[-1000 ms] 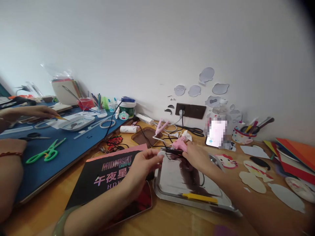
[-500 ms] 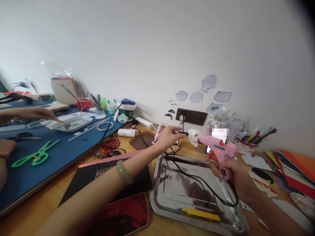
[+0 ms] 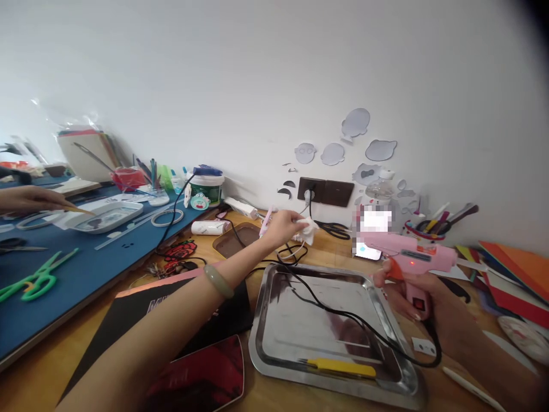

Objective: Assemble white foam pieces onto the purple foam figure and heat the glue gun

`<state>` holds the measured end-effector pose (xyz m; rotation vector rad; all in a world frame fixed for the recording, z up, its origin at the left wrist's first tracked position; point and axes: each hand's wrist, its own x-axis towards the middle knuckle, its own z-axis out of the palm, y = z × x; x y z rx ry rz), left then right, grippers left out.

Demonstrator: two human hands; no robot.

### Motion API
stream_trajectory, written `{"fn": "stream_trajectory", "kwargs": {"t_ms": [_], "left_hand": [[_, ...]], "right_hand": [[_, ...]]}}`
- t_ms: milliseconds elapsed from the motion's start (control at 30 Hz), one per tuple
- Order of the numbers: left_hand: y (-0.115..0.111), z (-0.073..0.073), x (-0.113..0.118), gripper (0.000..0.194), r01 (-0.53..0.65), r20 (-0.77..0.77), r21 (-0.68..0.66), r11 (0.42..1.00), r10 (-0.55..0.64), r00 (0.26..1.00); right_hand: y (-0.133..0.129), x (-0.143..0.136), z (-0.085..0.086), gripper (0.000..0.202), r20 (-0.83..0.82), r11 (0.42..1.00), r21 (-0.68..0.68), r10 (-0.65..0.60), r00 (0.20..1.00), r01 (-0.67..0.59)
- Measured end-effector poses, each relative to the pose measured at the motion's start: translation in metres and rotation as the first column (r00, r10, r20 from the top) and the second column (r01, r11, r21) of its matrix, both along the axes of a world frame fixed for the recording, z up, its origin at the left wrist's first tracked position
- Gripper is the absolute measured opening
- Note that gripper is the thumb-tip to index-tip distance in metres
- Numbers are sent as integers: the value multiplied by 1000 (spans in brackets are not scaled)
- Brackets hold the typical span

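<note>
With its fingers pinched together, my left hand [image 3: 285, 228] holds a crumpled white tissue [image 3: 307, 232] in front of the wall socket. A jade-coloured bangle [image 3: 218, 281] circles that wrist. At the right, my right hand [image 3: 407, 294] is wrapped round the handle of a pink hot glue gun [image 3: 416, 256], with a finger near its orange trigger. The gun's nozzle points left, and a small red light glows on its side. Its black cord loops over a metal tray [image 3: 317, 320] between my arms. Yellow-handled tweezers [image 3: 341, 367] lie in the tray.
A co-worker's hand [image 3: 30, 200] holds a pointed strip over a white dish [image 3: 111, 217] on the blue mat. Green scissors [image 3: 43, 277] lie nearby. Black scissors [image 3: 332, 230] and a lit phone [image 3: 372, 234] are by the wall. Coloured sheets [image 3: 514, 274] lie at right.
My left hand has closed on the tissue, which was beside the gun's nozzle. My right hand has moved the glue gun to the right, away from the tissue. The view has turned slightly right.
</note>
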<state>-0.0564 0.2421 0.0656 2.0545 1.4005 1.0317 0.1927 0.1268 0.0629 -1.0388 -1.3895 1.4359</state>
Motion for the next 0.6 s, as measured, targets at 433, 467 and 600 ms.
{"fn": "stream_trajectory", "kwargs": {"t_ms": [433,467,600], "left_hand": [[-7,3,16,26,18,225,-88,996,2,974],[-18,5,17,27,56,264,-116,992,-23,964],[-68,10,18,24,229,541,-252,940,-59,839]], "right_hand": [[-9,1,13,22,-77,998,45,-42,996,46],[-12,0,15,18,-52,994,72,-78,996,82],[-19,-3,19,10,79,971,187,-163,983,146]]}}
